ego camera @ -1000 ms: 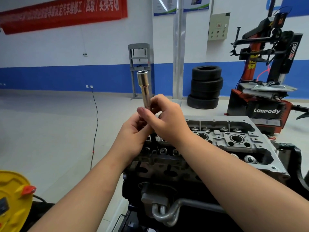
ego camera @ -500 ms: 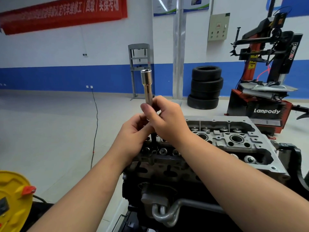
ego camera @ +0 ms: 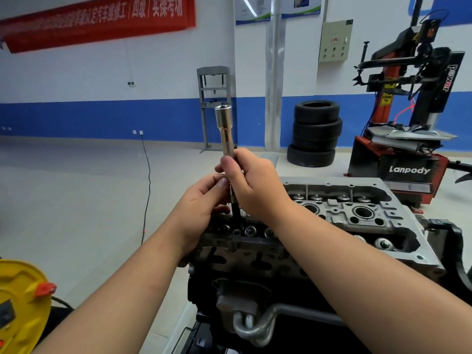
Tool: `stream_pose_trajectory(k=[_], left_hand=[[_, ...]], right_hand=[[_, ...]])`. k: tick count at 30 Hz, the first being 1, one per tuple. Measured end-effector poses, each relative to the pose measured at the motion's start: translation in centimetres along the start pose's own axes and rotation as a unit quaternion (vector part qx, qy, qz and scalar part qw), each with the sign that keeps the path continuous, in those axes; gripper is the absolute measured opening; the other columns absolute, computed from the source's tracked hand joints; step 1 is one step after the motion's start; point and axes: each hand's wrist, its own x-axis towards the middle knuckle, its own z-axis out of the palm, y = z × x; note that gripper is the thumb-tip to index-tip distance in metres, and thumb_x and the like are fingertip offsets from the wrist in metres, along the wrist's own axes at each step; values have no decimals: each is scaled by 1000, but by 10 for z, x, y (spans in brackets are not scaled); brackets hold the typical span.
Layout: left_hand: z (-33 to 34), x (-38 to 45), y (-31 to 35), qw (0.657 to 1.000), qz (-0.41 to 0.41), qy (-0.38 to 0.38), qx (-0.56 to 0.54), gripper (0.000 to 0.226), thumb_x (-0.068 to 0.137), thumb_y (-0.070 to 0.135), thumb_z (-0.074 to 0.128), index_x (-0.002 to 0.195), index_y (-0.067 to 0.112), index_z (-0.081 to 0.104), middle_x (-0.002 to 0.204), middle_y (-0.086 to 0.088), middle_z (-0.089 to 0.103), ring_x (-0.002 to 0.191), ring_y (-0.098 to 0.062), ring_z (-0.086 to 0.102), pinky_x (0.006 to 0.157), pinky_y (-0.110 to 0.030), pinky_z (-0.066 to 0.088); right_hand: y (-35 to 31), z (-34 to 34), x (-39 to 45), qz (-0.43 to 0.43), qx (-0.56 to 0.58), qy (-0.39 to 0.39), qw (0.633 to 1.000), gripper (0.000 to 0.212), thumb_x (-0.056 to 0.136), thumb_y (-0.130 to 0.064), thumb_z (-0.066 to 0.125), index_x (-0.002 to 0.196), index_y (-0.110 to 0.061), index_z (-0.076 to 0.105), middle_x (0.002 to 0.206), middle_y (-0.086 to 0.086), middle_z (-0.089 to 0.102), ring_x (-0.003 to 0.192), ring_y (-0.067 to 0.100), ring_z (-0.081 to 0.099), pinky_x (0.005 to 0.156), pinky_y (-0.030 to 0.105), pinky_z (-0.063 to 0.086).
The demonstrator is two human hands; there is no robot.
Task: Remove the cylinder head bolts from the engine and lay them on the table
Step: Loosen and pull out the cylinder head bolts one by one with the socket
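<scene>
Just above the near-left end of the engine (ego camera: 332, 226), a long bolt (ego camera: 235, 209) stands upright, its dark lower shank reaching down to the cylinder head among the valve springs there; whether its tip is still in the hole cannot be told. A chrome socket (ego camera: 224, 131) sits on top of the bolt, open end up, rising above both hands. The right hand (ego camera: 255, 185) pinches the socket's lower end between thumb and curled fingers. The left hand (ego camera: 201, 203) is curled round the stem just below, thumb tip touching it under the right thumb. Both forearms reach in from the bottom edge and cross over the engine's near side.

The engine's top lies open, with round bores and valve caps showing right of the hands. Below its near face hang a grey housing and a bent metal pipe (ego camera: 255, 325). Left of the engine, at the lower corner, is a yellow reel (ego camera: 23, 302) with an orange knob. A black cable (ego camera: 146, 180) runs across the floor from a wall socket beyond the engine's left side. Behind the engine stand a stack of tyres (ego camera: 315, 132), a grey press frame (ego camera: 214, 106) and, to the right, a red and black tyre changer (ego camera: 408, 139). A red banner (ego camera: 97, 21) hangs on the far wall.
</scene>
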Motion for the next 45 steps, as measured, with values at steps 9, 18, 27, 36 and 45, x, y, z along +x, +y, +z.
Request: stream_pose_trajectory(k=[9, 18, 27, 36, 45], left_hand=[[5, -1, -1, 999, 26, 39, 15, 34, 88, 39, 68, 112, 16, 73, 99, -10, 78, 88, -23, 69, 85, -50, 55], [2, -2, -1, 999, 21, 8, 22, 38, 88, 43, 64, 116, 18, 71, 100, -3, 78, 92, -18, 73, 91, -46, 55], [0, 0, -2, 1000, -4, -19, 11, 40, 95, 49, 52, 124, 28, 70, 112, -5, 78, 110, -25, 73, 106, -53, 51], [5, 1, -3, 1000, 23, 10, 15, 32, 91, 43, 62, 117, 27, 69, 103, -3, 78, 96, -24, 75, 87, -45, 58], [5, 0, -1, 999, 26, -5, 18, 33, 95, 41, 60, 123, 25, 68, 103, -4, 78, 89, -18, 74, 80, -38, 58]], right_hand=[[0, 1, -1, -19, 1, 33, 999, 28, 97, -36, 60, 87, -10, 56, 73, 3, 61, 67, 19, 60, 64, 43, 50], [0, 1, 0, 3, 14, -8, 1000, 40, 101, -46, 48, 98, -8, 63, 85, 5, 69, 79, 17, 65, 72, 40, 53], [0, 1, 0, 23, 17, -17, 999, 28, 105, -32, 47, 100, -9, 62, 95, 7, 72, 86, 19, 68, 76, 45, 55], [0, 1, 0, -14, 17, 28, 999, 24, 99, -31, 60, 89, -9, 59, 75, 1, 62, 67, 13, 58, 61, 30, 49], [-1, 0, 0, -13, 14, 10, 1000, 31, 98, -41, 57, 91, -10, 58, 77, 1, 62, 65, 9, 56, 60, 21, 46]])
